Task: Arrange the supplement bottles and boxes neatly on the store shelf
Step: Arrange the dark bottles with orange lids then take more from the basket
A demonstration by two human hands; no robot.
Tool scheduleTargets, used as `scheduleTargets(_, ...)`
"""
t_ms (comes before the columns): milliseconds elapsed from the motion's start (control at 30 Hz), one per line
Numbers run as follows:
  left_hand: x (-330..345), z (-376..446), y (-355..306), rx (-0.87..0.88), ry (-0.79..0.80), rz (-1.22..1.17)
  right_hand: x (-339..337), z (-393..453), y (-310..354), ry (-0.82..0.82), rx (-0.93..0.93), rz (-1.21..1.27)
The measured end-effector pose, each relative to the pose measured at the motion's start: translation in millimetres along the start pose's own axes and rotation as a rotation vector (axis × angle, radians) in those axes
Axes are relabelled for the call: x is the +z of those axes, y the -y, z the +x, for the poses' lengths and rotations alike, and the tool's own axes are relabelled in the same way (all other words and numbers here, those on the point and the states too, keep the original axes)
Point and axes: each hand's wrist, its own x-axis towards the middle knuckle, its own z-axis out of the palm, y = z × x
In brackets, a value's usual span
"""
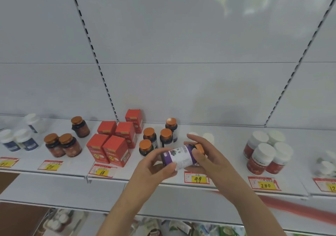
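Two hands (181, 161) holding purple-labelled bottle (180, 156), price tag (197, 177) "99"

purple-labelled bottle (179, 155), sideways, above shelf (227, 155)

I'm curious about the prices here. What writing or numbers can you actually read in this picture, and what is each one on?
"68": yellow price tag below the red boxes.
"99": price tag below the held purple-label bottle.
"200": price tag below the white-capped red bottles.
"20", probably: tag below the amber jars.
Far-left tag and far-right tag: cut off or blurred.
Bottle and box labels: too blurred.
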Motion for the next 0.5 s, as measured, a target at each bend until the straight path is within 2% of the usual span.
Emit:
scheduleTargets(133,1.4,-4.8,0.1,0.062,0.029,0.038,-4.3,1.4,-4.6,-0.027,0.035,0.043)
scheduleTargets(200,6.3,-5.2,-0.7,0.122,-0.006,0.029,-6.9,4.1,-9.2,-0.023,0.081,0.212)
scheduleTargets(300,15.8,-6.2,-2.5,0.414,-0.183,0.364,-1.9,7.1,-17.5,0.023,0.173,0.602)
scheduleTargets(367,23.4,-9.0,-4.6,0.595,-0.245,0.607,5.7,6.1,-23.4,0.099,0.225,0.717)
scheduleTargets(433,26.5,-9.9,-3.7,0.678,-0.244,0.715,11.8,4.9,-29.4,0.151,0.262,0.752)
scheduleTargets(500,21.9,-9.4,4.4,0.676,-0.243,0.733,13.7,5.3,-29.8,0.118,0.222,0.75)
